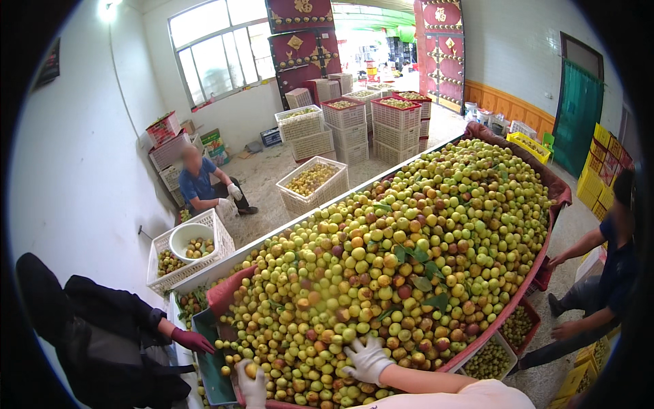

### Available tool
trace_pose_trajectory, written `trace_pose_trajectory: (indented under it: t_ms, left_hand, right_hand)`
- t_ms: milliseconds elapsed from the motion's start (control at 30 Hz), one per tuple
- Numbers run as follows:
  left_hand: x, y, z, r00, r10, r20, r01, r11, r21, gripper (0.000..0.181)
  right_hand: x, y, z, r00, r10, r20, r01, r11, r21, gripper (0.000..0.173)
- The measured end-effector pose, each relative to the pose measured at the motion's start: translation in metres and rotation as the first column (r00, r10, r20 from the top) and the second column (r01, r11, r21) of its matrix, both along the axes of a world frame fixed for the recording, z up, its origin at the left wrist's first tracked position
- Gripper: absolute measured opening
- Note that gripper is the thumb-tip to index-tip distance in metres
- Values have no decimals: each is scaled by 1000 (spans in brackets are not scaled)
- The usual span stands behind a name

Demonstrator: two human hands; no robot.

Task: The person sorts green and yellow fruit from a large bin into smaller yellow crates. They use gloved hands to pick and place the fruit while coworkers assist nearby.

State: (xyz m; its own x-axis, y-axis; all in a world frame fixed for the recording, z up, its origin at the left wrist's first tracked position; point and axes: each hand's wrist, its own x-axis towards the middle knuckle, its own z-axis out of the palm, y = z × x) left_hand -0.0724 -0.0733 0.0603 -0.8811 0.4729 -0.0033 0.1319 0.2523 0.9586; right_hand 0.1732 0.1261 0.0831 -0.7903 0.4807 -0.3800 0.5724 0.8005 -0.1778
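Note:
A large heap of round green, yellow and reddish fruit (378,245), which look like jujubes or small plums, lies before me in a trough lined with red cloth (503,312). My left hand (251,383), in a whitish work glove, is at the heap's lower left edge with a yellow-orange fruit (251,370) at its fingers. The gloved right hand (367,360) rests on the heap's near side with its fingers spread; whether a fruit is under the palm is hidden. Several green leaves (429,266) lie among the fruit. A dark green chute (210,353) adjoins the heap's left end.
A co-worker's maroon glove (191,340) reaches to the chute. Another person (199,179) sits by a white crate (225,235) holding a basin (179,240). At the right stands a person in dark blue (608,255). Stacked crates (396,125) stand beyond the trough.

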Motion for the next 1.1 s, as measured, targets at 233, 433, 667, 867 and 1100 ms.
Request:
trace_pose_trajectory:
  t_ms: [233, 433, 667, 867, 1100]
  left_hand:
    - [71, -162, 21, 928, 189, -321, -305, 879, -366, 26]
    - [80, -223, -12, 883, 399, -245, -467, 704, -536, 32]
    - [97, -337, -107, 748, 644, -160, -597, 547, -587, 39]
    - [99, -335, -98, 307, 647, -698, -942, 105, -318, 28]
    - [80, -140, -15, 469, 392, -792, -643, 766, -2, 24]
  right_hand:
    - [9, -26, -32, 903, 231, -362, -277, 957, -81, 56]
    - [-3, 21, 3, 797, 195, -572, -170, 981, 98, 34]
    - [-1, 107, 32, 840, -170, -515, 341, 904, 259, 41]
    - [6, 49, 4, 958, -230, -172, 257, 953, 161, 59]
    - [-13, 4, 3, 991, 54, -120, -42, 994, 100, 40]
